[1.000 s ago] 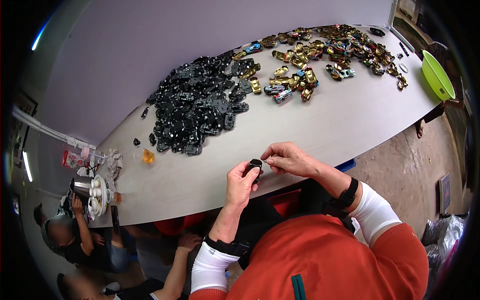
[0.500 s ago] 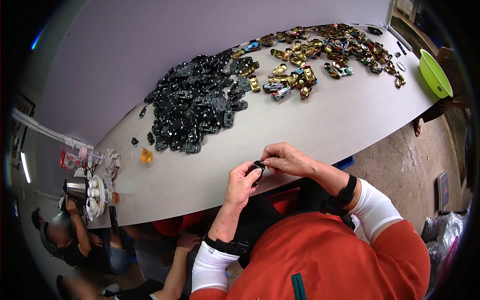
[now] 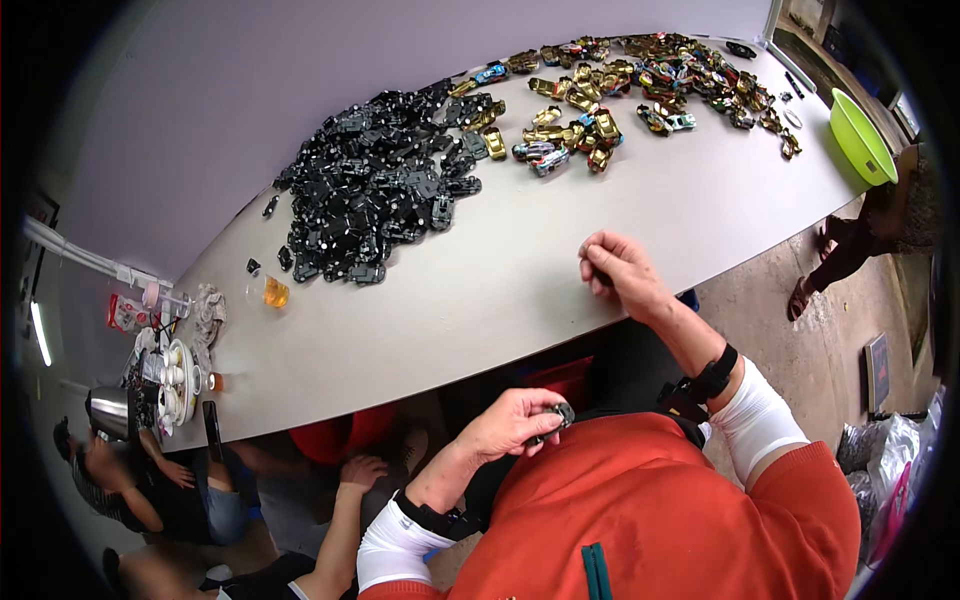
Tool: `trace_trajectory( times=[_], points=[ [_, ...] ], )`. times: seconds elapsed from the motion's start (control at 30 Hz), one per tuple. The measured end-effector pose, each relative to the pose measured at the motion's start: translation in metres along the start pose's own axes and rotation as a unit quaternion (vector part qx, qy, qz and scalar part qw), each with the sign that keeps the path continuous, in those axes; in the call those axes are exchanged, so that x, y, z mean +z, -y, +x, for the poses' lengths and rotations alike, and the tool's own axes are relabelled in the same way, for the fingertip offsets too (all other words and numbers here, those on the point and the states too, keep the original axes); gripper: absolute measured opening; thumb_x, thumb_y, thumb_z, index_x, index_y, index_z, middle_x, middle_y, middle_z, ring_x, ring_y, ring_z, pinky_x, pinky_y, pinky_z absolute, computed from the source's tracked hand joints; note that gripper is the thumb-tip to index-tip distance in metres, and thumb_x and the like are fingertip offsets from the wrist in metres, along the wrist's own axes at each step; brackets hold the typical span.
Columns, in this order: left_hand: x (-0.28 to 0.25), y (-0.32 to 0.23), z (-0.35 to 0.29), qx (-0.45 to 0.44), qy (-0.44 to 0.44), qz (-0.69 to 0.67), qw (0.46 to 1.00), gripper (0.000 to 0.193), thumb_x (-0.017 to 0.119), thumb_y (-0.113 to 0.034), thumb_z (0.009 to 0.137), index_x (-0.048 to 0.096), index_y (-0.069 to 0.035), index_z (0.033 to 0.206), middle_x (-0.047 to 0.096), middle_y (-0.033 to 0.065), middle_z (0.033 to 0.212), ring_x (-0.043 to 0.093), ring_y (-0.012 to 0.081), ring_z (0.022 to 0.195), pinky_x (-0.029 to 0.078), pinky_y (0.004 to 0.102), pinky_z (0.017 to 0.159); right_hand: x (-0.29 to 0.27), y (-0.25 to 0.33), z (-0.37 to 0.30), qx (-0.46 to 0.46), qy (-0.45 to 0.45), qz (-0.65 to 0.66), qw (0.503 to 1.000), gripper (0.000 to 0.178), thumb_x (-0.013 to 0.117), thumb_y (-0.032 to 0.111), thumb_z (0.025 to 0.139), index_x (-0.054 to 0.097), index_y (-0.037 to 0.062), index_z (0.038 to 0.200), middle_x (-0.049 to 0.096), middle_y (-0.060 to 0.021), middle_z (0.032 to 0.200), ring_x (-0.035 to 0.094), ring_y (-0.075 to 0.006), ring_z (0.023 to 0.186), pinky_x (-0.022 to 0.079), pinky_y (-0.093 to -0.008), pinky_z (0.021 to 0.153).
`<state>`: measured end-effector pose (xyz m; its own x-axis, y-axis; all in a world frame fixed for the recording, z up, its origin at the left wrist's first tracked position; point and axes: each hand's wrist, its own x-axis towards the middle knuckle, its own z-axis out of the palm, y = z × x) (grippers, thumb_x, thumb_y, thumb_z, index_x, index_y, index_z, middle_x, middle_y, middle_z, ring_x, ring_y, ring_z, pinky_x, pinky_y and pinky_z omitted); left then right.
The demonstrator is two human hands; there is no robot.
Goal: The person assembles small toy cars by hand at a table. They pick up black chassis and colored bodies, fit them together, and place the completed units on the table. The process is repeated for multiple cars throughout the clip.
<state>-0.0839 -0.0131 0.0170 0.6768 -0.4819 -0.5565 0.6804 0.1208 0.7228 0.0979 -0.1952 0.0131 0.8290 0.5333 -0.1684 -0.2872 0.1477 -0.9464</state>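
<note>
"How far along is the piece being worked on?"

"Hard to say. It's a small, black, car-shaped piece, apparently plastic [image 3: 560, 412], mostly covered by fingers, so I can't tell whether anything on it is finished. Plenty seems left: the broad heap of black, car-shaped plastic pieces [image 3: 370, 195] is large. I can't tell which of those, if any, are done."

"Where is it relative to the hands?"

"In the left hand [image 3: 515, 422], pinched between thumb and fingers, in front of the red knit top [image 3: 640, 500]. That's well to the near side of the heap, and to its right, past the edge of the pale grey table [image 3: 470, 310]."

"And the right hand?"

"The right hand [image 3: 618, 272] is well apart from the piece, over the table, right of the heap and nearer the person. Its fingers are bent in close to the thumb; whether they grip something small, I can't tell."

"What else lies around?"

"Just right of the heap, shiny gold and multicoloured toy cars [image 3: 580, 130] spread out. Much farther right of it is a lime-green plastic basin [image 3: 862, 140]. Left of its near end stands a clear cup of amber liquid [image 3: 273, 292]."
</note>
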Motion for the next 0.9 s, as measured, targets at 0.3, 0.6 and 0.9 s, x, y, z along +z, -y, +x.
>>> trace_trajectory(
  times=[0.3, 0.6, 0.9],
  points=[
    [-0.057, 0.096, 0.059, 0.124, -0.307, -0.187, 0.925, 0.036, 0.057, -0.016, 0.087, 0.044, 0.005, 0.113, 0.053, 0.0202, 0.103, 0.060, 0.0299, 0.090, 0.052, 0.0377, 0.076, -0.018, -0.015, 0.004, -0.082, -0.057, 0.147, 0.984, 0.014, 0.047, 0.014, 0.092, 0.050, 0.0052, 0.102, 0.054, -0.0021, 0.078, 0.048, -0.0065, 0.060, 0.040, -0.0176, 0.051],
    [-0.059, 0.118, 0.032, 0.155, -0.263, -0.097, 0.947, 0.026, 0.054, -0.006, 0.086, 0.049, 0.005, 0.109, 0.058, 0.0172, 0.092, 0.062, 0.0228, 0.073, 0.052, 0.0282, 0.061, -0.036, -0.008, 0.013, -0.010, 0.036, 0.262, 0.964, 0.021, 0.045, 0.005, 0.091, 0.049, 0.0004, 0.111, 0.054, -0.0051, 0.079, 0.050, -0.0097, 0.064, 0.044, -0.0207, 0.056],
    [-0.050, 0.125, 0.025, 0.174, -0.269, -0.078, 0.944, 0.026, 0.055, -0.006, 0.086, 0.049, 0.007, 0.108, 0.059, 0.0170, 0.090, 0.062, 0.0215, 0.072, 0.053, 0.0281, 0.062, -0.035, -0.013, 0.011, -0.053, 0.030, 0.262, 0.963, 0.029, 0.044, 0.004, 0.091, 0.043, -0.0002, 0.120, 0.054, -0.0079, 0.081, 0.049, -0.0109, 0.065, 0.043, -0.0223, 0.057]
  ],
)
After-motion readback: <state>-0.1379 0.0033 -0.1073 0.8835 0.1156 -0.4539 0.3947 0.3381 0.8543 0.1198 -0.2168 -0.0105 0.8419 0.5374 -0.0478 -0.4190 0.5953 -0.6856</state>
